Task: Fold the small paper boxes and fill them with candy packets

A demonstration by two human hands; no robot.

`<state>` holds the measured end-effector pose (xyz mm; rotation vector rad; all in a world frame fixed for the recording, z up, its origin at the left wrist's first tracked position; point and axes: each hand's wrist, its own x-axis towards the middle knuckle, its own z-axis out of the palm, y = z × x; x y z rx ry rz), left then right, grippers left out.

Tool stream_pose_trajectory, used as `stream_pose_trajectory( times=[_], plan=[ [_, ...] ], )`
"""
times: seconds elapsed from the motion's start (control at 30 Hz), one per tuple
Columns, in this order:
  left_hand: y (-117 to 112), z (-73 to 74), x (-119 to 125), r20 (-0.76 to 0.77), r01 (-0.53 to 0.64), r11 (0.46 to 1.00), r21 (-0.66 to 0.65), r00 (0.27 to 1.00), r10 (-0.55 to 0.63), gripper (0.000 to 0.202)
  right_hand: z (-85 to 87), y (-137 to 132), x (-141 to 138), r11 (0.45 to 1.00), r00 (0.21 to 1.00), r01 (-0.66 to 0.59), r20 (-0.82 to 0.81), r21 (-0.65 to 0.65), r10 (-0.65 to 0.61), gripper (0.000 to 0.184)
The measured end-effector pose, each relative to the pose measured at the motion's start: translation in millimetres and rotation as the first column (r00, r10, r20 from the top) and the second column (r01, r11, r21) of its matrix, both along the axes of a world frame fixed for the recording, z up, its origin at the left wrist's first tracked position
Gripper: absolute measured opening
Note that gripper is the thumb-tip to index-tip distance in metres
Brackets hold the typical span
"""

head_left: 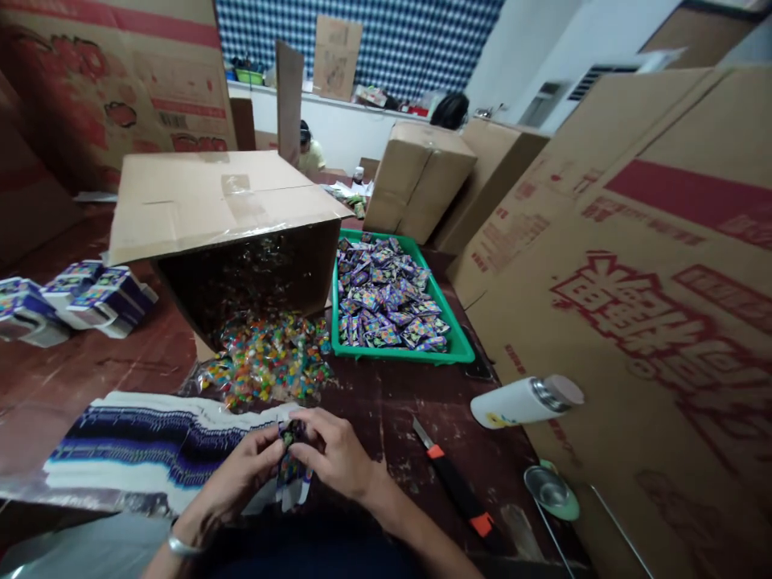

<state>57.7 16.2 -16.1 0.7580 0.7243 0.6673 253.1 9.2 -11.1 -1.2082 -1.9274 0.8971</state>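
We see purple-and-white boxes [112,301] on the table [138,366] at far left, then a row of flattened cartons [145,438]. The left hand [250,466] and right hand [338,454] both grasp a small carton [288,450] between their fingers, just in front of heaped candy packets [271,358]. Rightward, we find a green tray [461,354] (piled with purple packets [389,297]), a knife [455,486] and a white bottle [507,404].

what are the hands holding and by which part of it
A small purple printed carton, held by the sides of its upper part, between left hand and right hand.
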Motion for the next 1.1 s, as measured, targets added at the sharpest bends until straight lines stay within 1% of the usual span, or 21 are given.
stream_pose_trajectory(
  times=[0.1, 0.17, 0.2, 0.27, 0.33, 0.37, 0.4, 0.47, 0.5, 0.53, 0.57, 0.6, 0.63, 0.7, 0.8, 0.87, 0.93, 1.0, 1.07, 1.1],
  plan=[
    [1.7, -0.3, -1.9, -0.099, 0.049, 0.995, 0.09, 0.994, -0.04, 0.05, -0.4, 4.0, 1.0, 0.991, 0.992, -0.007, -0.128, -0.13, -0.01, 0.022],
    [3.0, -1.6, -3.9, -0.157, 0.052, 0.99, 0.129, 0.987, -0.031, 0.044, 1.3, 6.2, 2.2, 0.984, 0.984, -0.028, -0.181, -0.178, -0.005, 0.024],
    [3.7, -2.8, -4.9, -0.183, 0.029, 0.99, 0.141, 0.983, -0.003, 0.042, 2.2, 6.5, 2.0, 0.983, 0.979, -0.01, -0.2, -0.185, -0.027, 0.026],
    [4.9, -6.4, -6.7, -0.243, -0.059, 0.984, 0.168, 0.965, 0.099, 0.04, 2.8, 5.4, -1.0, 0.98, 0.961, 0.086, -0.244, -0.181, -0.129, 0.03],
    [5.4, -11.8, -7.0, -0.309, -0.158, 0.964, 0.216, 0.925, 0.221, 0.04, 0.4, 2.8, -7.7, 0.969, 0.929, 0.179, -0.296, -0.168, -0.223, 0.041],
    [5.2, -14.9, -6.3, -0.343, -0.201, 0.948, 0.248, 0.897, 0.28, 0.039, -2.2, 1.5, -12.1, 0.965, 0.915, 0.206, -0.318, -0.164, -0.249, 0.039],
    [4.8, -17.9, -4.9, -0.372, -0.241, 0.929, 0.281, 0.865, 0.337, 0.038, -5.5, 0.5, -16.7, 0.962, 0.903, 0.218, -0.339, -0.166, -0.263, 0.033],
    [3.0, -22.9, 0.2, -0.403, -0.326, 0.877, 0.353, 0.793, 0.457, 0.04, -13.4, -0.1, -25.7, 0.948, 0.867, 0.254, -0.39, -0.192, -0.311, 0.019],
    [1.7, -24.3, 3.4, -0.403, -0.37, 0.842, 0.393, 0.753, 0.52, 0.043, -17.4, 0.6, -29.4, 0.934, 0.836, 0.286, -0.42, -0.213, -0.352, 0.02],
    [0.3, -24.8, 6.8, -0.392, -0.408, 0.806, 0.429, 0.72, 0.573, 0.05, -20.9, 1.8, -32.3, 0.919, 0.803, 0.316, -0.45, -0.235, -0.392, 0.025],
    [-1.1, -24.6, 9.9, -0.379, -0.434, 0.776, 0.458, 0.694, 0.612, 0.059, -23.8, 3.4, -34.4, 0.908, 0.775, 0.338, -0.475, -0.248, -0.418, 0.03],
    [-2.4, -23.7, 12.4, -0.373, -0.442, 0.758, 0.48, 0.679, 0.632, 0.067, -25.9, 5.3, -35.5, 0.902, 0.757, 0.355, -0.49, -0.245, -0.431, 0.034],
    [-3.3, -22.4, 14.0, -0.38, -0.431, 0.756, 0.493, 0.675, 0.632, 0.07, -27.2, 7.1, -35.9, 0.901, 0.753, 0.37, -0.495, -0.228, -0.434, 0.035],
    [-3.7, -19.8, 14.2, -0.425, -0.366, 0.79, 0.492, 0.691, 0.585, 0.065, -28.2, 9.8, -34.8, 0.905, 0.768, 0.389, -0.481, -0.174, -0.423, 0.029],
    [-0.4, -18.4, 8.5, -0.472, -0.238, 0.861, 0.449, 0.755, 0.455, 0.055, -28.6, 10.5, -31.0, 0.912, 0.801, 0.389, -0.442, -0.127, -0.404, 0.019],
    [2.9, -18.8, 4.3, -0.468, -0.166, 0.888, 0.429, 0.8, 0.375, 0.049, -29.8, 9.4, -28.8, 0.918, 0.82, 0.38, -0.419, -0.112, -0.39, 0.01],
    [5.6, -19.1, 1.9, -0.467, -0.108, 0.903, 0.416, 0.827, 0.314, 0.044, -31.6, 8.2, -27.6, 0.923, 0.834, 0.373, -0.404, -0.088, -0.376, 0.011],
    [7.5, -19.1, 1.4, -0.466, -0.088, 0.905, 0.416, 0.834, 0.296, 0.042, -32.9, 7.9, -27.8, 0.927, 0.83, 0.363, -0.419, -0.097, -0.369, 0.012],
    [9.0, -19.3, 1.6, -0.446, -0.129, 0.895, 0.427, 0.831, 0.333, 0.039, -32.6, 8.8, -28.8, 0.924, 0.797, 0.35, -0.471, -0.151, -0.379, 0.01],
    [9.7, -19.8, 1.5, -0.431, -0.164, 0.888, 0.43, 0.827, 0.361, 0.039, -31.8, 9.7, -29.2, 0.922, 0.774, 0.342, -0.502, -0.18, -0.385, 0.012]
  ],
)
